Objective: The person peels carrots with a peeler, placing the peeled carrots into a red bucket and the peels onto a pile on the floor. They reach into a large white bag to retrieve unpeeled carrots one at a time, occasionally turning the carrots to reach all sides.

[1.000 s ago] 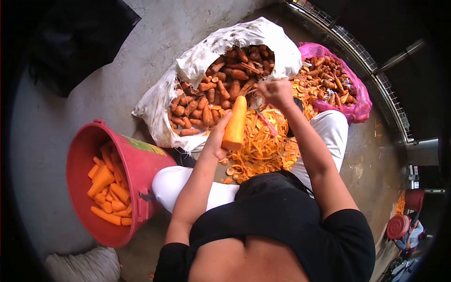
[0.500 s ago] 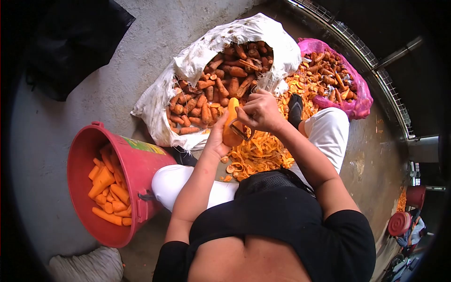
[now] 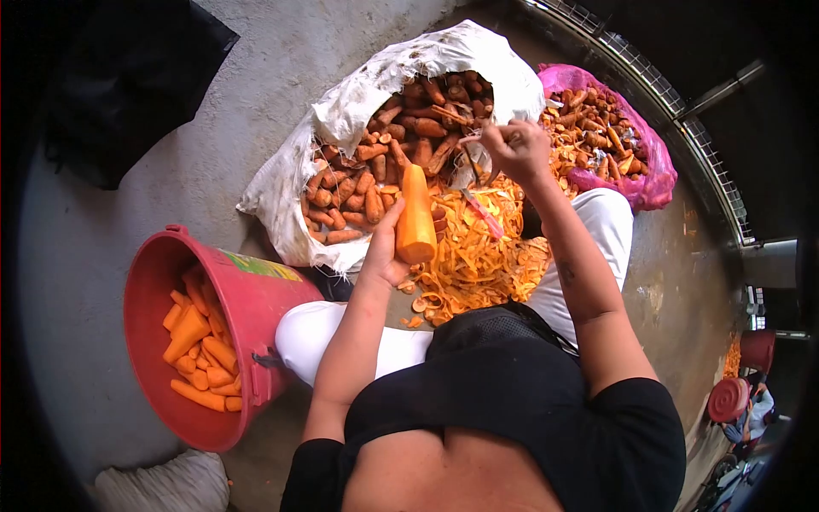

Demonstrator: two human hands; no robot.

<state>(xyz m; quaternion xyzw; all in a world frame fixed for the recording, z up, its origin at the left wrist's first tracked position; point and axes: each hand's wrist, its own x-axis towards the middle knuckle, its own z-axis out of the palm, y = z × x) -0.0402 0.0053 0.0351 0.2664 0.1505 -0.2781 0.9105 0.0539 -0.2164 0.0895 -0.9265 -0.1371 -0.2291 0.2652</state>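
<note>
A large, mostly peeled carrot is in my left hand, its unpeeled narrow end pointing up toward the sack. My right hand is closed on a peeler, held up and to the right, apart from the carrot. Beyond my hands, unpeeled carrots fill an open white sack. Orange peelings lie heaped on the floor below my hands. At the left, peeled carrots rest inside a red bucket.
A pink bag with carrots and scraps stands at the upper right. Black material is at the upper left, and a pale sack lies at the lower left. Another person is at the far right.
My right hand has moved up and right with the peeler, away from the carrot. The carrot now shows its unpeeled tip, and a pinkish strip shows over the peelings.
</note>
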